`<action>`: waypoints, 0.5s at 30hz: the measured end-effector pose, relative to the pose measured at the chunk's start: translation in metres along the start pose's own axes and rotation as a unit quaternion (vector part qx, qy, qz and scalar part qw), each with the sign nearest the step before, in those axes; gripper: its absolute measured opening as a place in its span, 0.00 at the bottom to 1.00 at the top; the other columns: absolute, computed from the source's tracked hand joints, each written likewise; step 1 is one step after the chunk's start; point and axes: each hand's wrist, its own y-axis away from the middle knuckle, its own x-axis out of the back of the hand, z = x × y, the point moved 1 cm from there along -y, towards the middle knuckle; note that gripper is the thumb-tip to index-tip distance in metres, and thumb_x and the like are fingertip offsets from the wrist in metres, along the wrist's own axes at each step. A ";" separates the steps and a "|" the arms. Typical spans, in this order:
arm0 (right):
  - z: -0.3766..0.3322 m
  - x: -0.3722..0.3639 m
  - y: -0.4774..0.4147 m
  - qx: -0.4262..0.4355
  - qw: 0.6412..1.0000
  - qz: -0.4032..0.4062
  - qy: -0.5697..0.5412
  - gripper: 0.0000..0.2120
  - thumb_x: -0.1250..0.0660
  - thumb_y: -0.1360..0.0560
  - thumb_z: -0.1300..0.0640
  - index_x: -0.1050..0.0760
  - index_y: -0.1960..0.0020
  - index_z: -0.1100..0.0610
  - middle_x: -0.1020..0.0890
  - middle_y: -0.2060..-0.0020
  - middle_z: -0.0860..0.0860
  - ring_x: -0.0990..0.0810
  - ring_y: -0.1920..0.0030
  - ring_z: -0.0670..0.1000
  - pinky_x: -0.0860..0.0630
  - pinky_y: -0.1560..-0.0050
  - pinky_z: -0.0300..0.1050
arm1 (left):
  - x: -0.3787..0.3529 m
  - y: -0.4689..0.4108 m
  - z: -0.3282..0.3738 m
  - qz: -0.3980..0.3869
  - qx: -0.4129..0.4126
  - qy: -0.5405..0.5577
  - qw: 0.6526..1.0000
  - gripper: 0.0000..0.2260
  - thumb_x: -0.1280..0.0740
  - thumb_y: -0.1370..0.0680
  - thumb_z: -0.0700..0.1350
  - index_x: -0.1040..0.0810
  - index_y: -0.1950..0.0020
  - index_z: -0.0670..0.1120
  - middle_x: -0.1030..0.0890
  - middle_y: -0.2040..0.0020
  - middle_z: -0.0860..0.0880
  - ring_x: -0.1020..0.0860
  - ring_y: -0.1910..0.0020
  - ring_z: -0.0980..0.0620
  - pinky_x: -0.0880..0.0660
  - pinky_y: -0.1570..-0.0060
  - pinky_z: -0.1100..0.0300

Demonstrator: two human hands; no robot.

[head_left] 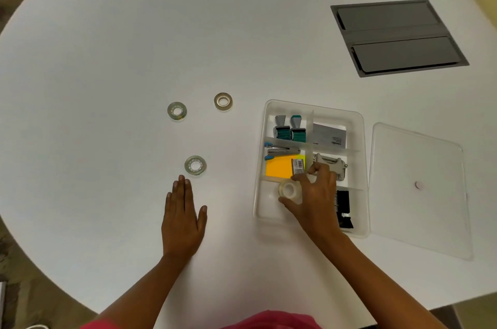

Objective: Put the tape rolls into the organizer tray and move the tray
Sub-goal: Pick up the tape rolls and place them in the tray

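Observation:
A clear divided organizer tray (357, 124) sits right of centre on the white table. My right hand (314, 194) is over its near-left compartment, fingers closed around a clear tape roll (287, 189). Three more tape rolls lie flat on the table to the left: one (195, 165) just beyond my left fingertips, one (177, 111) farther back, and a taller one (223, 101) to its right. My left hand (184, 218) rests flat on the table, palm down, holding nothing.
The tray holds two stamps (289, 129), a stapler (282, 151), orange sticky notes (278, 168), a card box (329, 135), a hole punch (332, 163) and black clips (344, 207). Its clear lid (419, 188) lies to the right. A grey panel (398, 36) is set in the table behind.

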 end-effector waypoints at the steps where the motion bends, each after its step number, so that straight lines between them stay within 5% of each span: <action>1: 0.001 -0.001 0.001 -0.003 1.000 -0.008 0.008 0.26 0.17 0.44 0.53 0.20 0.50 0.59 0.26 0.45 0.63 0.27 0.45 0.63 0.25 0.49 0.55 | 0.000 0.000 0.000 0.000 0.000 0.001 1.000 0.32 0.50 0.21 0.54 0.50 0.21 0.41 0.49 0.20 0.45 0.49 0.20 0.48 0.54 0.22 0.56; 15: 0.007 -0.009 0.009 0.000 0.990 -0.061 0.128 0.24 0.15 0.48 0.56 0.18 0.55 0.59 0.20 0.46 0.65 0.20 0.49 0.65 0.20 0.54 0.56 | -0.003 0.000 -0.002 0.001 0.001 0.007 1.000 0.31 0.50 0.21 0.54 0.51 0.21 0.42 0.50 0.19 0.46 0.50 0.20 0.48 0.53 0.22 0.55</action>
